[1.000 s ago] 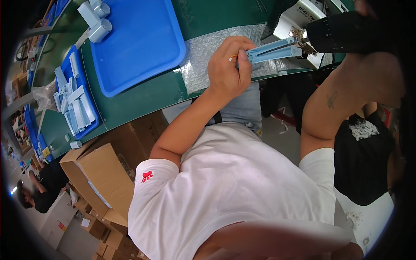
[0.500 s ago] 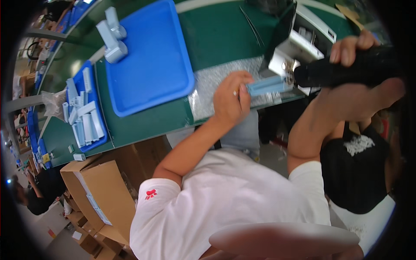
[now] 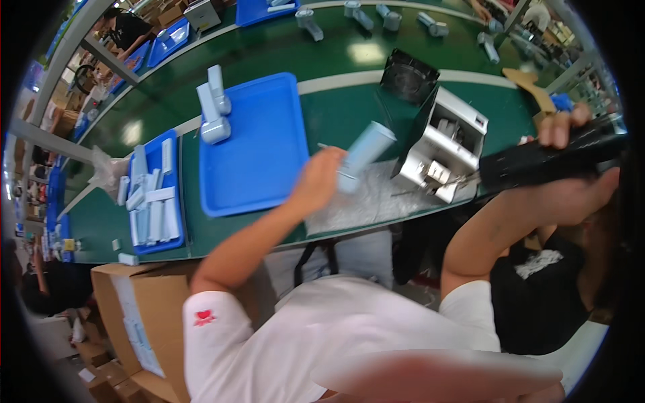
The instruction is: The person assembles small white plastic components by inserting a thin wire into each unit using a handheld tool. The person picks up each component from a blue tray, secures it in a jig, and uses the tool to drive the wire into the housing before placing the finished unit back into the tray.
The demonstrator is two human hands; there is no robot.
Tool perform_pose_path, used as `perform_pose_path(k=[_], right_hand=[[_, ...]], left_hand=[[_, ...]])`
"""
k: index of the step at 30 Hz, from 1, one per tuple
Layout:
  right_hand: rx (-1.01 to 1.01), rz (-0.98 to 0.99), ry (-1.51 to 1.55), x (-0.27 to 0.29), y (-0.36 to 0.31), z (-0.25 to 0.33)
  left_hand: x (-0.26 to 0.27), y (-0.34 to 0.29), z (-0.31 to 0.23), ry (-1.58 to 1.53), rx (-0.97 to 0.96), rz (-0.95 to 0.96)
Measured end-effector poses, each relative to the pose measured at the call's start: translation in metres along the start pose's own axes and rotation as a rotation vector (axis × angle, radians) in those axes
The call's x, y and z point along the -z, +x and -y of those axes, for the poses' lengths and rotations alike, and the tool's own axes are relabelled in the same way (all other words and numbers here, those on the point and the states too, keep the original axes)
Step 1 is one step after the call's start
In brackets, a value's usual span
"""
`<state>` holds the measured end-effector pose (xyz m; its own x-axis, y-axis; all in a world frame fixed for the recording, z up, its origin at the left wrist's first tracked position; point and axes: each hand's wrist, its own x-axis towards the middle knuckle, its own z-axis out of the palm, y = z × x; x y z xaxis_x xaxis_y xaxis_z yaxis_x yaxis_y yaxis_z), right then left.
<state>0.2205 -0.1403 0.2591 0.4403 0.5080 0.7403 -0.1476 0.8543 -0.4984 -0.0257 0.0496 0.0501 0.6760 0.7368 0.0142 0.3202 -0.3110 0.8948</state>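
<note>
My left hand (image 3: 321,176) is closed around a light blue plastic housing (image 3: 368,148), a rounded piece with a pale flat end. The housing is tilted up and apart from the tool, over a sheet of bubble wrap (image 3: 349,213). My right hand (image 3: 564,134) grips a black electric screwdriver (image 3: 537,164), held nearly level with its thin metal tip pointing left. That tip is at the front of a white open-topped metal box (image 3: 440,144) with metal parts inside, which looks like a screw feeder.
A large blue tray (image 3: 259,151) carries two finished-looking light blue pieces (image 3: 213,121) at its left edge. Further left, a smaller blue tray (image 3: 176,191) holds several pale blue parts. A black square item (image 3: 410,75) lies behind the box. A cardboard box (image 3: 158,316) stands below the table edge.
My left hand has moved left and turned the housing upward, away from the screwdriver tip. The view has shifted, showing more of the far table. My right hand still holds the screwdriver.
</note>
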Motion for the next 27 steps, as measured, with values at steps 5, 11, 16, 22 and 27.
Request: perform_pose_path(k=[5,11,16,22,27], right_hand=[[0.111,-0.107,-0.622,-0.009,-0.021,-0.074],[0.149,-0.252,-0.780,0.028,-0.030,-0.110],[0.120,-0.372,-0.933,0.048,-0.032,-0.093],[0.036,-0.400,-1.332,0.072,-0.036,-0.091],[0.088,-0.389,-0.836,0.098,-0.035,-0.073]], left_hand=[[0.093,0.127,0.017,-0.178,0.117,-0.157],[0.156,0.325,0.081,-0.137,0.180,-0.535],[0.166,0.422,0.120,0.023,0.384,-0.635],[0.176,0.442,0.128,0.274,0.163,-0.576],[0.218,0.245,0.042,0.718,-0.399,-0.580]])
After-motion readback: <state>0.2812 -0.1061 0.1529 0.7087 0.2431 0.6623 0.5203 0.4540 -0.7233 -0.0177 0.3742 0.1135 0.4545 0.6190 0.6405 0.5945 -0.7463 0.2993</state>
